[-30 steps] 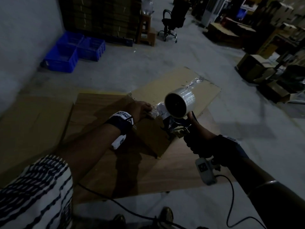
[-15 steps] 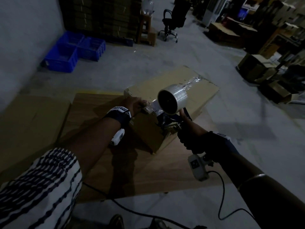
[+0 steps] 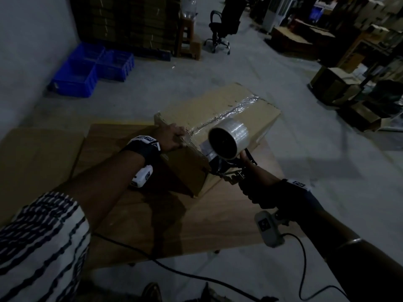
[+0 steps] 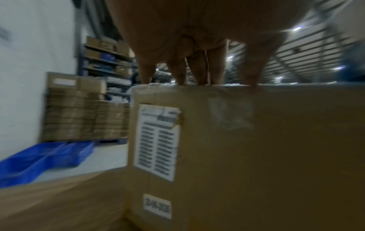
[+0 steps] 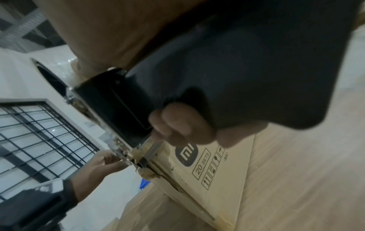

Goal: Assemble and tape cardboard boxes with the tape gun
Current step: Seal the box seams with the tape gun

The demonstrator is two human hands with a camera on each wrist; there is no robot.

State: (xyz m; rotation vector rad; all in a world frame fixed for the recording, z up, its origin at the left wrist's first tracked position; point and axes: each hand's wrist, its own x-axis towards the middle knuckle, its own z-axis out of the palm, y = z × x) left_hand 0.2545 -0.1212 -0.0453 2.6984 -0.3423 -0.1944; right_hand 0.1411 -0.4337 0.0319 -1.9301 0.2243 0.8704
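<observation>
Blue plastic crates [image 3: 91, 70] stand on the floor by the wall; a black office chair [image 3: 220, 29] stands farther back, near a wooden stool [image 3: 188, 35].

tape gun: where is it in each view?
Head: tape gun centre, at the box's near end.
Left wrist: not in view.
Right wrist: upper centre, held by the right hand.
Shared landmark: the box.
</observation>
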